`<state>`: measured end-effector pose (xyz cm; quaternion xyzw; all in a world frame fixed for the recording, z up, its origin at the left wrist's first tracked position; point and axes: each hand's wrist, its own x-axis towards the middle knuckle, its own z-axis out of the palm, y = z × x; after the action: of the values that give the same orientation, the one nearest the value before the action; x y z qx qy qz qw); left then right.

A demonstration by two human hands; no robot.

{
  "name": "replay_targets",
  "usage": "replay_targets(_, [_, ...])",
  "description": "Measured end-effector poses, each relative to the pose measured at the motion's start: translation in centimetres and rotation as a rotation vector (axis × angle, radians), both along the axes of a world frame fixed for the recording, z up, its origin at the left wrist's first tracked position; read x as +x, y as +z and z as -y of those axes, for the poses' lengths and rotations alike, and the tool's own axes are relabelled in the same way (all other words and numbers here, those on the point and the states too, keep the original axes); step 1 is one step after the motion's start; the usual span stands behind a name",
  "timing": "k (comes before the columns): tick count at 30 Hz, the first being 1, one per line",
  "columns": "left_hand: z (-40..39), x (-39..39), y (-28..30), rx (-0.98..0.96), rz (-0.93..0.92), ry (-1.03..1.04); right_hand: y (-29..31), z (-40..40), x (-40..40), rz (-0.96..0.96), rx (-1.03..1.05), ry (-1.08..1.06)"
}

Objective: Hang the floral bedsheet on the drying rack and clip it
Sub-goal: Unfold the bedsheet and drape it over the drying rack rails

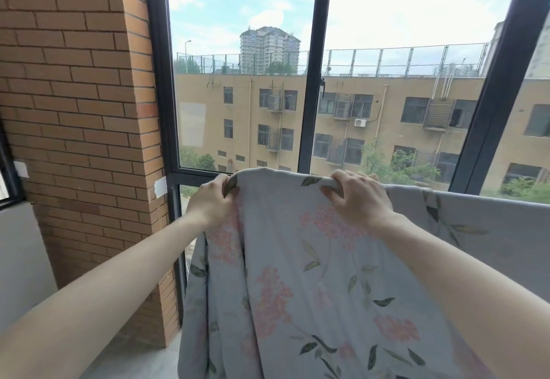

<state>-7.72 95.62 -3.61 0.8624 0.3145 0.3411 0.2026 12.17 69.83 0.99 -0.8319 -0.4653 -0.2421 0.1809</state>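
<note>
Your left hand point(212, 203) grips the floral bedsheet point(297, 274) at its top left corner, fingers point(227, 191) curled tight around a bunched fold of the cloth. Your right hand point(357, 197) grips the top edge a little further along, its fingers hooked over the fold and clamped on the fabric, knuckles toward you. Between your two hands the upper edge of the sheet runs as a rounded, rolled hem.

The sheet is pale grey-blue with pink flower clusters and dark green leaves. From your hands it hangs down in long folds to the bottom edge of the view. To the right of your right hand, the cloth stretches on in a flatter band toward the right edge; whatever carries it there is hidden under the fabric, so you cannot tell where the drying rack runs.

Behind the sheet stands a large window point(309, 80) with dark frames. A brick wall point(77, 110) fills the left side, with a small white patch point(160, 187) stuck near its corner. Through the glass you see a yellow building point(387, 116) and a tall tower block point(269, 49) beyond it.
</note>
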Motion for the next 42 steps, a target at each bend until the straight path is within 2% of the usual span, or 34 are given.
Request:
replay_targets(5, [0.7, -0.9, -0.7, 0.048, 0.116, -0.017, 0.4, 1.4, -0.2, 0.055, 0.069, 0.074])
replay_targets(14, [3.4, -4.5, -0.3, 0.128, 0.208, -0.106, 0.6, 4.9, -2.0, 0.190, 0.122, 0.164])
replay_targets(18, [4.5, -6.9, -0.8, 0.138, 0.232, -0.118, 0.4, 5.6, -3.4, 0.192, 0.125, 0.199])
replay_targets(30, [5.5, -11.5, -1.2, 0.206, 0.170, -0.110, -0.2, 6.6, -6.2, 0.138, 0.137, 0.280])
replay_targets(42, [6.2, -10.7, -0.4, 0.040, 0.040, -0.047, -0.1, 7.2, -5.9, -0.051, 0.110, 0.185])
